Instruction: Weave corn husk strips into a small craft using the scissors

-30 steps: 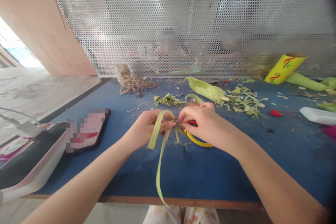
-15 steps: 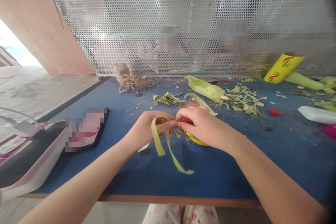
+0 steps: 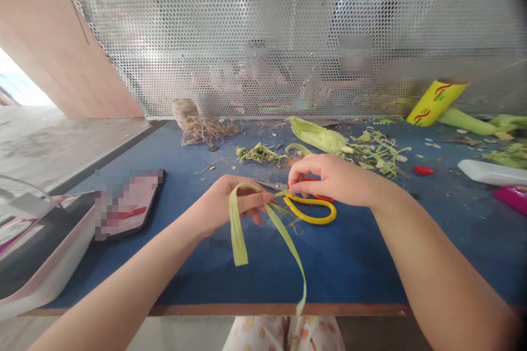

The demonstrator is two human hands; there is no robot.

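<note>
Pale green corn husk strips (image 3: 237,230) loop over my left hand (image 3: 234,203), which pinches them between thumb and fingers. One long strip hangs down toward the table's front edge. My right hand (image 3: 321,178), a little to the right, pinches the end of a husk piece that stretches across from my left fingertips. Under the right hand lies a pair of scissors (image 3: 327,216) with yellow and red handles, its blades pointing left and partly hidden behind the hands.
A corn husk (image 3: 317,134), husk shreds (image 3: 381,153) and a bundle of twine (image 3: 209,130) lie along the back of the blue table (image 3: 349,279). A phone (image 3: 134,203) rests at left, a yellow tube (image 3: 436,103) at back right. Perforated metal (image 3: 288,11) stands behind.
My right hand has drawn away to the right from the left, stretching the husk piece between them. More of the scissors shows. The long strip hangs lower.
</note>
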